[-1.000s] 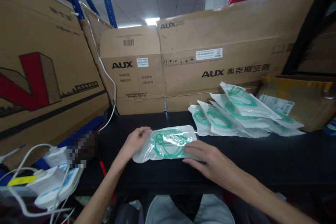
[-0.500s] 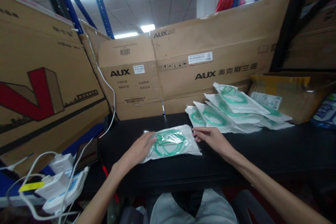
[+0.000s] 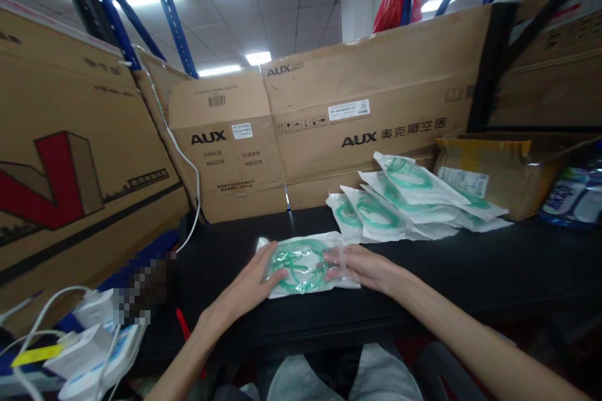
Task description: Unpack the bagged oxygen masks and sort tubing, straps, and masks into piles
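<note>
A clear plastic packet with coiled green tubing [image 3: 303, 264] lies flat on the black table [image 3: 470, 269] in front of me. My left hand [image 3: 249, 288] rests on the packet's left end, fingers stretched out flat. My right hand [image 3: 362, 266] lies on its right end, fingers also extended and pressing down. Neither hand grips it. Behind and to the right, a fanned pile of several like packets [image 3: 404, 203] rests on the table.
Large AUX cardboard boxes [image 3: 357, 113] stand upright along the table's back edge and another carton [image 3: 70, 156] on the left. An open brown box [image 3: 498, 172] sits at the right. White cables and adapters [image 3: 89, 338] lie at lower left.
My right hand moved from the packet's upper right corner onto its right end. My left hand slid further over the left end. The packet shifted slightly.
</note>
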The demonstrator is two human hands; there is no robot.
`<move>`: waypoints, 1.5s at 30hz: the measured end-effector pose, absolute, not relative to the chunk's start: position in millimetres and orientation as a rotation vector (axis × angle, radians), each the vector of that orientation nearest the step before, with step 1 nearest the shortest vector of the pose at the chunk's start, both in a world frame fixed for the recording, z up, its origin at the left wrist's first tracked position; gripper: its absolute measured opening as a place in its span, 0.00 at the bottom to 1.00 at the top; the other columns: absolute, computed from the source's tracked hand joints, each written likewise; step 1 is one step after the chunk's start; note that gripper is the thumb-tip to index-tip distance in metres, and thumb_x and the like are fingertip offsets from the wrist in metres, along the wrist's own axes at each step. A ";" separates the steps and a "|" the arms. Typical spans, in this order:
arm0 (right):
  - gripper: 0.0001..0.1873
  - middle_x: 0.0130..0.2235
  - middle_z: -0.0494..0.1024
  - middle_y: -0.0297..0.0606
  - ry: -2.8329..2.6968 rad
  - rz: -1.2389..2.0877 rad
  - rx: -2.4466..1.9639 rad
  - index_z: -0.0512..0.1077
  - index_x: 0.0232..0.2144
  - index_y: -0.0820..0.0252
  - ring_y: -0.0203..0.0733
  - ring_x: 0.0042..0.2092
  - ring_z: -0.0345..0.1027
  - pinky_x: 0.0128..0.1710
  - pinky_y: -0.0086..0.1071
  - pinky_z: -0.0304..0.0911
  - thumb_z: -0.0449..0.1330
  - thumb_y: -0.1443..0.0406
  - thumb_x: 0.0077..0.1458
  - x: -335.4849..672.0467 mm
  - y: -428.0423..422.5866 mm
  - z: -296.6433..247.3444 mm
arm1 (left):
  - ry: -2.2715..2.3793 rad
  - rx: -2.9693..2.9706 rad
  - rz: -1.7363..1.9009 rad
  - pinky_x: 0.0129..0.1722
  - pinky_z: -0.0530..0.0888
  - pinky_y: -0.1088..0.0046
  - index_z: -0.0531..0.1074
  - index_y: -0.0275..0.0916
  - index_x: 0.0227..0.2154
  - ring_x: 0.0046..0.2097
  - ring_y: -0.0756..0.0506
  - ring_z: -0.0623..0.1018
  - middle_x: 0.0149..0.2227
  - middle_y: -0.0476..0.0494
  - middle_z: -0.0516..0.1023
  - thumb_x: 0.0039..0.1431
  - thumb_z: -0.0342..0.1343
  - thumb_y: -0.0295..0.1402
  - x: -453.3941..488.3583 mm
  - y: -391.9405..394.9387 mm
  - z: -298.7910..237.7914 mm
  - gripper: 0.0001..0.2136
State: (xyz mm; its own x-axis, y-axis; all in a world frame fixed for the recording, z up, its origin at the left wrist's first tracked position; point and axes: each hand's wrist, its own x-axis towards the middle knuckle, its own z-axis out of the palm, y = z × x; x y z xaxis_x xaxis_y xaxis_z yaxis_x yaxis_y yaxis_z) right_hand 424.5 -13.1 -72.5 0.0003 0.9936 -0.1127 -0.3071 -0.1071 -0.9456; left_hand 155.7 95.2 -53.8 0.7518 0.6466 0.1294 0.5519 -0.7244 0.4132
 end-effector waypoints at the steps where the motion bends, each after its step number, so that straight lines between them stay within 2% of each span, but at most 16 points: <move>1: 0.13 0.37 0.83 0.43 -0.915 1.414 -1.058 0.78 0.37 0.68 0.42 0.37 0.81 0.40 0.33 0.78 0.72 0.65 0.51 419.7 -11.1 -72.1 | 0.909 2.608 0.367 0.71 0.50 0.59 0.50 0.36 0.71 0.73 0.38 0.53 0.73 0.36 0.50 0.68 0.44 0.57 156.7 92.2 -52.7 0.38; 5: 0.08 0.27 0.81 0.36 -0.927 1.385 -1.100 0.75 0.34 0.66 0.39 0.28 0.78 0.32 0.34 0.78 0.69 0.66 0.57 411.1 -6.9 -73.9 | 0.938 2.621 0.287 0.72 0.49 0.59 0.46 0.35 0.72 0.73 0.39 0.51 0.74 0.36 0.47 0.68 0.41 0.58 156.9 85.2 -46.8 0.40; 8: 0.08 0.24 0.79 0.32 -0.941 1.346 -1.170 0.74 0.29 0.66 0.35 0.24 0.76 0.29 0.29 0.76 0.66 0.68 0.60 420.6 -12.1 -73.7 | 1.001 2.605 0.171 0.71 0.49 0.58 0.43 0.33 0.73 0.73 0.38 0.51 0.74 0.36 0.45 0.67 0.41 0.59 153.9 84.4 -44.4 0.42; 11: 0.09 0.25 0.80 0.36 -0.956 1.323 -1.230 0.74 0.27 0.67 0.36 0.24 0.78 0.28 0.26 0.75 0.67 0.68 0.57 440.3 -27.5 -68.0 | 1.028 2.619 0.076 0.71 0.50 0.56 0.43 0.32 0.73 0.73 0.37 0.51 0.73 0.35 0.45 0.66 0.41 0.60 151.1 86.0 -47.3 0.43; 14: 0.12 0.27 0.82 0.42 -0.960 1.306 -1.287 0.74 0.28 0.68 0.39 0.25 0.79 0.29 0.26 0.76 0.70 0.64 0.54 464.9 -51.8 -58.8 | 1.042 2.667 0.027 0.70 0.51 0.54 0.43 0.34 0.73 0.73 0.36 0.49 0.73 0.36 0.43 0.66 0.40 0.60 146.2 92.4 -51.5 0.42; 18: 0.18 0.27 0.82 0.41 -0.947 1.257 -1.367 0.73 0.29 0.66 0.38 0.24 0.78 0.28 0.26 0.75 0.73 0.57 0.51 497.8 -92.1 -50.2 | 1.041 2.743 -0.086 0.69 0.48 0.46 0.48 0.41 0.72 0.73 0.36 0.45 0.73 0.36 0.45 0.69 0.38 0.55 135.4 110.4 -47.4 0.35; 20: 0.20 0.27 0.82 0.39 -0.936 1.243 -1.401 0.73 0.30 0.65 0.37 0.24 0.78 0.27 0.25 0.74 0.73 0.56 0.49 510.5 -110.7 -49.7 | 1.077 2.750 -0.159 0.69 0.47 0.43 0.52 0.42 0.71 0.73 0.34 0.47 0.73 0.34 0.46 0.70 0.40 0.51 133.8 117.2 -40.8 0.32; 22: 0.21 0.27 0.82 0.39 -0.924 1.230 -1.430 0.73 0.32 0.65 0.37 0.24 0.77 0.27 0.26 0.75 0.74 0.55 0.49 518.3 -124.7 -51.5 | 1.090 2.771 -0.110 0.69 0.49 0.45 0.55 0.40 0.70 0.73 0.35 0.50 0.73 0.34 0.47 0.70 0.41 0.45 139.3 117.5 -33.9 0.30; 24: 0.22 0.27 0.82 0.39 -0.908 1.213 -1.453 0.74 0.33 0.65 0.37 0.24 0.77 0.29 0.28 0.76 0.74 0.53 0.48 521.2 -132.9 -54.6 | 1.076 2.789 0.087 0.70 0.51 0.50 0.57 0.39 0.69 0.72 0.38 0.54 0.73 0.38 0.49 0.70 0.39 0.42 152.4 110.3 -29.6 0.28; 26: 0.24 0.26 0.81 0.38 -0.898 1.194 -1.477 0.73 0.34 0.65 0.37 0.23 0.76 0.30 0.30 0.77 0.74 0.52 0.47 520.1 -136.2 -57.4 | 1.082 2.747 0.247 0.70 0.51 0.51 0.57 0.42 0.70 0.72 0.40 0.54 0.73 0.41 0.49 0.72 0.33 0.44 170.2 99.0 -29.3 0.28; 29: 0.25 0.26 0.81 0.38 -0.906 1.163 -1.536 0.73 0.34 0.64 0.36 0.21 0.75 0.24 0.26 0.74 0.74 0.50 0.45 516.1 -136.3 -59.3 | 1.127 2.646 0.099 0.67 0.43 0.37 0.47 0.44 0.72 0.74 0.35 0.41 0.74 0.42 0.38 0.67 0.33 0.59 196.0 86.3 -36.3 0.37; 31: 0.27 0.26 0.81 0.38 -0.923 1.146 -1.575 0.72 0.34 0.63 0.35 0.19 0.73 0.17 0.23 0.68 0.73 0.48 0.44 514.4 -135.1 -59.4 | 1.145 2.599 -0.037 0.64 0.37 0.30 0.41 0.44 0.73 0.73 0.31 0.36 0.74 0.39 0.31 0.61 0.35 0.66 209.9 86.9 -43.5 0.44; 33: 0.29 0.27 0.80 0.37 -0.952 1.132 -1.590 0.71 0.34 0.62 0.34 0.18 0.72 0.13 0.22 0.64 0.72 0.45 0.44 514.0 -133.4 -59.4 | 1.155 2.580 -0.090 0.61 0.34 0.26 0.40 0.46 0.73 0.73 0.28 0.34 0.74 0.38 0.29 0.59 0.35 0.68 223.1 95.6 -50.4 0.45; 36: 0.29 0.27 0.80 0.37 -0.990 1.128 -1.589 0.71 0.34 0.61 0.37 0.19 0.74 0.12 0.22 0.63 0.71 0.45 0.43 513.8 -130.1 -60.0 | 1.125 2.594 -0.105 0.60 0.32 0.25 0.42 0.52 0.72 0.73 0.29 0.33 0.74 0.42 0.28 0.60 0.35 0.67 247.8 118.2 -56.7 0.42; 41: 0.29 0.27 0.80 0.37 -1.022 1.132 -1.585 0.69 0.33 0.61 0.38 0.20 0.76 0.13 0.23 0.65 0.69 0.43 0.44 507.5 -124.5 -59.4 | 1.106 2.611 -0.087 0.63 0.33 0.27 0.47 0.49 0.72 0.73 0.28 0.37 0.75 0.39 0.34 0.67 0.40 0.57 302.8 154.3 -56.8 0.35; 45: 0.29 0.28 0.80 0.37 -1.071 1.119 -1.527 0.69 0.33 0.61 0.38 0.20 0.76 0.15 0.24 0.67 0.69 0.43 0.45 497.2 -119.4 -56.0 | 1.098 2.617 0.013 0.67 0.39 0.35 0.53 0.45 0.70 0.73 0.29 0.45 0.74 0.38 0.44 0.68 0.52 0.50 339.4 168.7 -52.9 0.32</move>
State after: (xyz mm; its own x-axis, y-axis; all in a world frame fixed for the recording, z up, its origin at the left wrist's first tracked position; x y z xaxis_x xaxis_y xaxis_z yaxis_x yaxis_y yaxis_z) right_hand 497.2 -119.4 -56.0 0.2045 0.9655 -0.1614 0.1192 -0.1882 -0.9749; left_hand 339.4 168.7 -52.9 0.7073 0.6988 -0.1072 0.6960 -0.6616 0.2791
